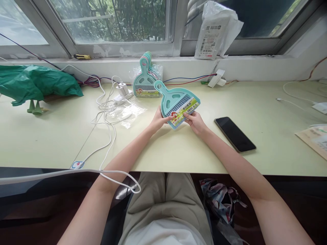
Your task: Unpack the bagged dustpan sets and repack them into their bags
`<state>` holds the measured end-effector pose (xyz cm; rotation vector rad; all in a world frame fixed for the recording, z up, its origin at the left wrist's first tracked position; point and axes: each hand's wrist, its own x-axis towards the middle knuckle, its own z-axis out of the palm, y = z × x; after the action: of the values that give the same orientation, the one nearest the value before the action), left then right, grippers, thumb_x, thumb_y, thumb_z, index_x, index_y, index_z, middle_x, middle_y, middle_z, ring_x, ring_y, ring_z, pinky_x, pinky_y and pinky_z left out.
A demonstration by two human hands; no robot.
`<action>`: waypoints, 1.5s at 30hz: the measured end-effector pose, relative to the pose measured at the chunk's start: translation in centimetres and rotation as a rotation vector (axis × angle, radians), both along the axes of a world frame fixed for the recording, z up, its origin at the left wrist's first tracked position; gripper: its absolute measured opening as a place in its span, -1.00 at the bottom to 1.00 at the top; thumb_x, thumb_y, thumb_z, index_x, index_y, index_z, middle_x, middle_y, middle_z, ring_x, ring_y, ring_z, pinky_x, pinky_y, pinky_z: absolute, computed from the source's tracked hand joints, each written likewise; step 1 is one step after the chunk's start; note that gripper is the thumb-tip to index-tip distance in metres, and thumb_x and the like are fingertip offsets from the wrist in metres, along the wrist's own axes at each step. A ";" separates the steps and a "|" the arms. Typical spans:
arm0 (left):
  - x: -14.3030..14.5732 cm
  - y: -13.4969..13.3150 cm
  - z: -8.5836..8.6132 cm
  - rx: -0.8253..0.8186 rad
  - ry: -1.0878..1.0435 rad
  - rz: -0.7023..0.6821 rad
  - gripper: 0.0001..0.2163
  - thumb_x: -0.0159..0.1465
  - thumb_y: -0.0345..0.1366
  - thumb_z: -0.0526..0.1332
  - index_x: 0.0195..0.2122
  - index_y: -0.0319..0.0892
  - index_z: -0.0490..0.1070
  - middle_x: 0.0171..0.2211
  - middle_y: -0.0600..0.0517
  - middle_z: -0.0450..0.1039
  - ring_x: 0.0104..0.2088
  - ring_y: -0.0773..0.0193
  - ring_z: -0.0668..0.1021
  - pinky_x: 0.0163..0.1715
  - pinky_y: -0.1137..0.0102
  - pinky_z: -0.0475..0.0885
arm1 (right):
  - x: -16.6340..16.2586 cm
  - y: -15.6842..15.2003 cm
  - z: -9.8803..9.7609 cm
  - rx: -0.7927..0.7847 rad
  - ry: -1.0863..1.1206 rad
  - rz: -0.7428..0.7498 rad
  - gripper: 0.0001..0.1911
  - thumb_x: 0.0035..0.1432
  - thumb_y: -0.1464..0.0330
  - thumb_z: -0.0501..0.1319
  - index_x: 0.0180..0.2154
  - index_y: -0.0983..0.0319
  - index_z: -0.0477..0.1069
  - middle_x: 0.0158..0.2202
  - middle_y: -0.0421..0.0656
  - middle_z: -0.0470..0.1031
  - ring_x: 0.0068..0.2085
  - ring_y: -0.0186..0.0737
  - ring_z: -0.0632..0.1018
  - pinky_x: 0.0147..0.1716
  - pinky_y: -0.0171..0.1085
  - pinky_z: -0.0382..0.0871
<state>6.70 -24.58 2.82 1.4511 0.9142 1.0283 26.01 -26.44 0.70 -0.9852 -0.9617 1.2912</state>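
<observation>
Both hands hold a mint-green mini dustpan and brush set (175, 97) above the table, tilted with its handle toward the upper left. A yellow-green printed label crosses its front, over grey-blue bristles. My left hand (160, 121) grips the lower left edge, thumb on the front. My right hand (195, 122) pinches the lower right edge near the label; some fingers are hidden behind the set. Just beyond, a stack of similar dustpan sets (145, 80) stands upright in clear plastic against the wall below the window.
A black phone (235, 134) lies to the right. White cables (112, 131), a charger (122, 89) and clear plastic film (127, 110) lie left. A green bag (38, 81) sits far left. A yellow cutter (82, 56) and a wrapped package (214, 32) rest on the sill.
</observation>
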 end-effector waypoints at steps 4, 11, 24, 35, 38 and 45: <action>0.1 0.0 -0.1 0.011 -0.009 0.002 -0.35 -0.04 -0.16 0.40 0.04 -0.13 0.17 -0.03 -0.06 0.44 -0.05 0.05 0.53 -0.40 0.38 0.51 | 0.0 0.1 0.0 -0.011 -0.004 -0.002 -0.68 -0.10 0.25 0.45 -0.29 0.22 0.47 -0.09 -0.09 0.59 0.05 -0.04 0.54 0.12 -0.01 0.42; 0.0 0.0 0.1 0.015 0.013 0.005 -0.37 -0.04 -0.16 0.40 0.03 -0.13 0.18 -0.07 -0.05 0.46 -0.08 0.07 0.54 -0.41 0.39 0.50 | 0.1 -0.1 0.3 -0.022 0.021 0.009 -0.65 -0.16 0.25 0.48 -0.30 0.22 0.49 -0.10 -0.10 0.60 0.03 -0.02 0.55 0.10 0.00 0.44; 0.1 0.2 -0.2 0.010 -0.024 -0.003 -0.36 -0.07 -0.14 0.40 0.01 -0.16 0.18 -0.07 -0.07 0.43 -0.09 0.07 0.53 -0.36 0.33 0.52 | 0.3 0.0 0.3 -0.026 0.000 0.029 -0.65 -0.13 0.25 0.47 -0.27 0.22 0.49 -0.11 -0.09 0.60 0.00 -0.03 0.57 0.07 0.00 0.47; 0.1 1.4 -1.7 0.099 -0.092 -0.048 -0.33 -0.08 -0.13 0.44 0.03 -0.16 0.21 0.01 -0.10 0.40 -0.02 0.06 0.50 -0.22 0.28 0.53 | 0.4 0.0 0.2 -0.039 -0.043 0.047 -0.53 -0.24 0.15 0.51 -0.26 0.21 0.52 -0.08 -0.07 0.59 0.00 -0.04 0.56 0.06 -0.02 0.44; 0.0 1.5 -1.8 0.138 -0.066 -0.038 -0.34 -0.06 -0.12 0.43 0.03 -0.16 0.23 0.02 -0.10 0.39 0.01 0.05 0.48 -0.17 0.26 0.52 | 0.6 0.1 -0.1 -0.060 -0.072 0.053 -0.52 -0.23 0.14 0.50 -0.25 0.22 0.52 -0.05 -0.04 0.58 0.01 -0.03 0.55 0.07 -0.01 0.42; 0.0 1.6 -2.1 0.162 -0.046 -0.033 -0.33 -0.06 -0.09 0.43 0.05 -0.14 0.24 0.02 -0.09 0.39 0.04 0.04 0.47 -0.09 0.23 0.49 | 0.9 0.5 -0.8 -0.084 -0.086 0.039 -0.54 -0.19 0.17 0.50 -0.25 0.25 0.52 -0.05 -0.02 0.57 -0.02 -0.04 0.57 0.06 0.01 0.44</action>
<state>6.69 -22.98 0.74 1.5645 0.7860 1.1284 26.94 -25.93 -0.11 -1.0993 -1.0032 1.3394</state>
